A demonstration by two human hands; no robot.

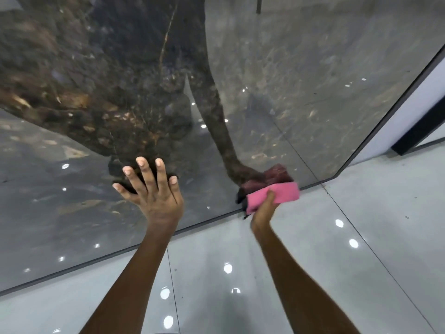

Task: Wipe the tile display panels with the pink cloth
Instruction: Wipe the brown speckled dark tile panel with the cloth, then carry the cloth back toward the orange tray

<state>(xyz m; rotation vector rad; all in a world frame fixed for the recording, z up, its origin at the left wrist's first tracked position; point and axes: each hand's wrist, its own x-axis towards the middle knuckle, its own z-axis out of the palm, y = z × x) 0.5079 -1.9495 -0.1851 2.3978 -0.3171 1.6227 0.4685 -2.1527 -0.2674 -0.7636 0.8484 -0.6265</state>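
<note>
Nearest me is the glossy floor (pixel 361 273), bright with lamp glare. Above it, the right hand (pixel 263 208) clutches the pink cloth (pixel 274 195), pressed to the very bottom edge of the dark tile panel (pixel 313 80), right where it meets the floor. The left hand (pixel 154 189) lies flat with fingers spread on the panel, gripping nothing. That bare palm could leave fresh smears, I'd guess. So low down, the cloth may also pick up floor grit and drag it over the polish.
</note>
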